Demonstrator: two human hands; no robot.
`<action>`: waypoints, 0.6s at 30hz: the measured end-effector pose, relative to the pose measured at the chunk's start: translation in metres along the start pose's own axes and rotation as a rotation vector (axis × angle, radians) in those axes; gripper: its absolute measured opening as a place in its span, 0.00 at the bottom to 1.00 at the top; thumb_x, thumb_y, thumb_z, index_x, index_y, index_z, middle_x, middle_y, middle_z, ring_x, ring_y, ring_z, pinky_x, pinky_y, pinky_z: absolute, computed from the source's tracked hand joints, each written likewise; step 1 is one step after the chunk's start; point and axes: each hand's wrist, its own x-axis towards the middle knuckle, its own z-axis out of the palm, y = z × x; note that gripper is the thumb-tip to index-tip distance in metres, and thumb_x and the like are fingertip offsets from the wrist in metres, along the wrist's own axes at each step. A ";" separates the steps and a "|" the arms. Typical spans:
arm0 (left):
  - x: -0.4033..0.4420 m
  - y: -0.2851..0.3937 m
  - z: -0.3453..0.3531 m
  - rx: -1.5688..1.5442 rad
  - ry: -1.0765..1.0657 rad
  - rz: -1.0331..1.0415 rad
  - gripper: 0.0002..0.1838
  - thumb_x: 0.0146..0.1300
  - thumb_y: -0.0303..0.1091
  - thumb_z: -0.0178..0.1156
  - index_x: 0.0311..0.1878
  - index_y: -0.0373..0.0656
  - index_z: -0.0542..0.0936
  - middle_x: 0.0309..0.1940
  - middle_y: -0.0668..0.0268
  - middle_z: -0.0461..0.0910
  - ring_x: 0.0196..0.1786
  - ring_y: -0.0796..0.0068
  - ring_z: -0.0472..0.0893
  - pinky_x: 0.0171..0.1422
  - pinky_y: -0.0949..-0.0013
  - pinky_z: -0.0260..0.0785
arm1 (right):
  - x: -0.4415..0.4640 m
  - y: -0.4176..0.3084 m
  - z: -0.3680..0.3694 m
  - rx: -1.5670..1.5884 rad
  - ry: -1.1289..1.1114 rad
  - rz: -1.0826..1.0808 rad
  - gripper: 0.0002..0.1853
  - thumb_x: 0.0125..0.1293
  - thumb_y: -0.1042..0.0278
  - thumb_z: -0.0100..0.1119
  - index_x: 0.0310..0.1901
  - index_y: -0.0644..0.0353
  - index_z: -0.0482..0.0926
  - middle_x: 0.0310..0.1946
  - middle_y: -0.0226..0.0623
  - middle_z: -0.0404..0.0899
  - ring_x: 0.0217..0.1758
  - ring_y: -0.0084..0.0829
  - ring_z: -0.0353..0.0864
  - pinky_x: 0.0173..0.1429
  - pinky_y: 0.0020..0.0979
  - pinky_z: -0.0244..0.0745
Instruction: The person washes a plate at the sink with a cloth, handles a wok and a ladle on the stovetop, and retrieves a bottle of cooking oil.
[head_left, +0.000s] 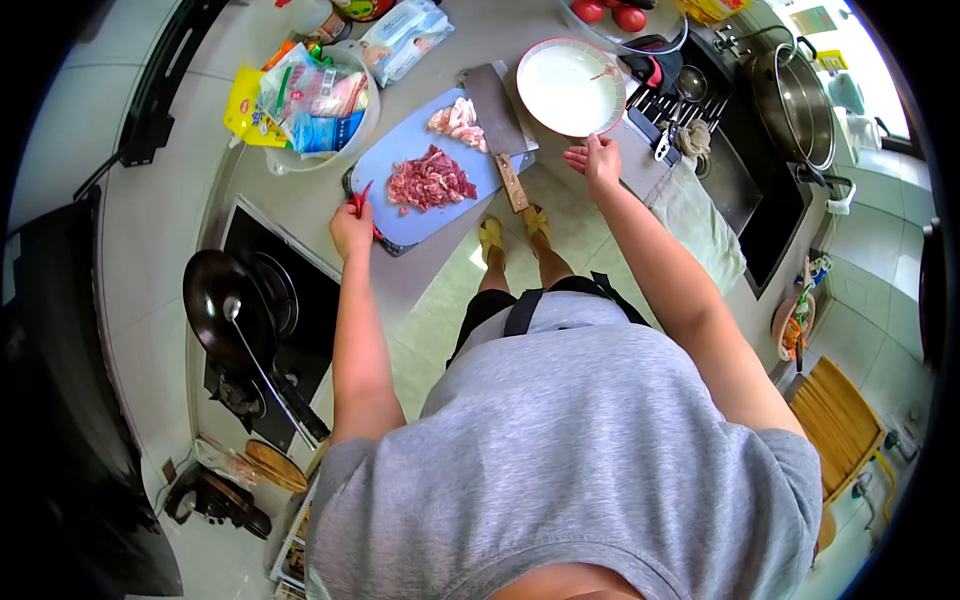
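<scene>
On the counter lies a blue cutting board with a pile of sliced red meat and a smaller pile of pale, fatty pieces. A cleaver with a wooden handle rests across the board's right side. My left hand is closed on red chili peppers at the board's left edge. My right hand is at the near rim of a white plate with a red edge, its thumb side touching the rim and some fingers stretched to the left.
A bowl of packaged goods and a wipes pack stand at the back left. A wok sits on the stove at left. To the right are a glass bowl with tomatoes, a cloth, a sink and a steel pot.
</scene>
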 end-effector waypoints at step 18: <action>-0.062 0.082 -0.076 -0.266 0.067 0.289 0.09 0.63 0.26 0.61 0.45 0.37 0.82 0.34 0.63 0.85 0.29 0.79 0.81 0.33 0.75 0.71 | 0.014 -0.002 -0.024 0.123 -0.079 0.014 0.16 0.69 0.76 0.41 0.55 0.73 0.68 0.40 0.54 0.82 0.36 0.44 0.88 0.36 0.34 0.89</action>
